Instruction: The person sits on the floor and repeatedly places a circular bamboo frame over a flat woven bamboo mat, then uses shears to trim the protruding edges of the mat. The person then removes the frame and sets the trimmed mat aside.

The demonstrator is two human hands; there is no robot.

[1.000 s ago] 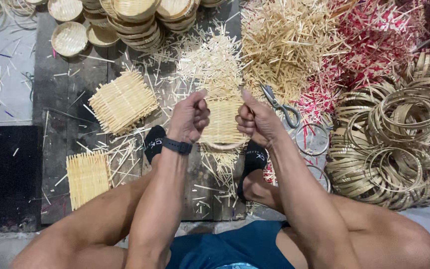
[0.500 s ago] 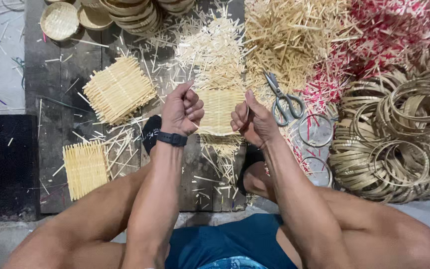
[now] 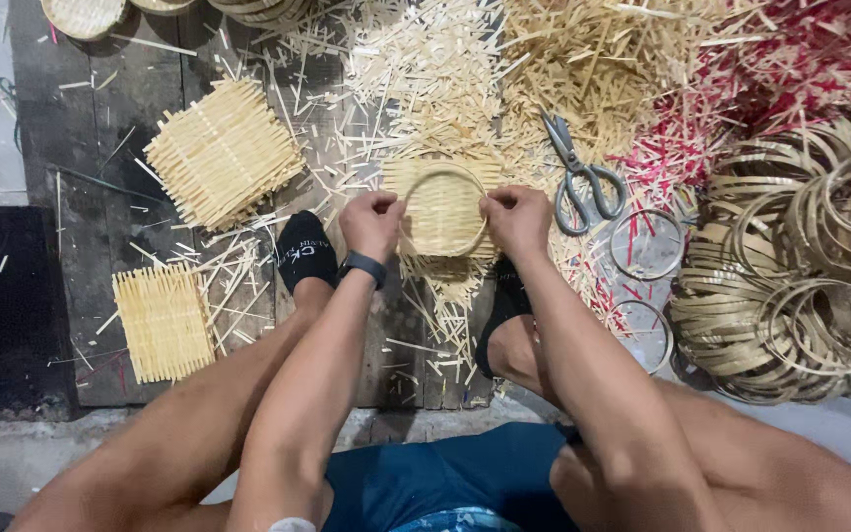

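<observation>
Gripping a woven bamboo mat (image 3: 442,212) with ring, both hands (image 3: 371,223) (image 3: 516,219) work over strip-littered dark floorboards (image 3: 100,148).

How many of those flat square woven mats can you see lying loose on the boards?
2. One woven mat lies tilted at upper left; a second mat lies lower left, beside the person's leg. A third woven piece sits between both hands under a ring. Others may be hidden beneath the strips.

Both arms reached forward, side by side, bent a little at the elbows. The left hand (image 3: 371,224) was curled shut with its knuckles up. The right hand (image 3: 516,219) was curled shut too, near the left one.
</observation>
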